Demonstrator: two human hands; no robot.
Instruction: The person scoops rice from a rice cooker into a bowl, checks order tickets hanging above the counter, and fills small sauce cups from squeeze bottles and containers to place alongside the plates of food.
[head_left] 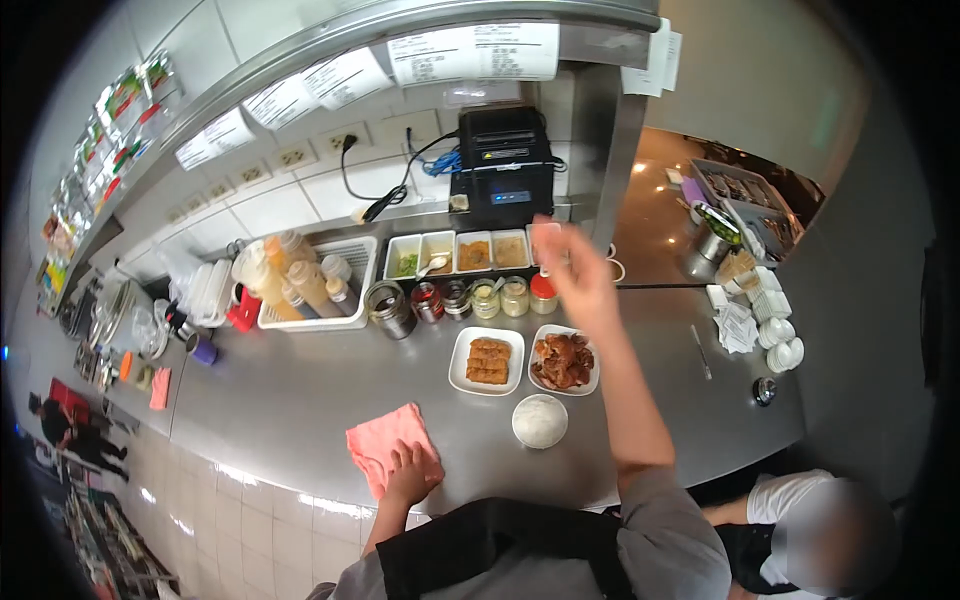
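Note:
My left hand (407,474) lies flat on a folded pink cloth (372,447) at the counter's front edge, its fingers spread. Raised over the back of the counter, my right hand (575,272) is smeared by motion, so its fingers and anything in them are unclear. It is nearest the red-lidded jar (543,288) and the end of a row of white condiment tubs (474,254). In front of me stand a square dish of fried rolls (488,361), a dish of glazed brown meat pieces (564,361) and a round bowl of white rice (540,421).
Several jars (456,298) line the back, beside a white basket (345,322) of sauce bottles. A black printer (503,165) sits behind the tubs. Small white dishes (785,354) and napkins (737,328) lie right. Another person (785,500) is close at my right.

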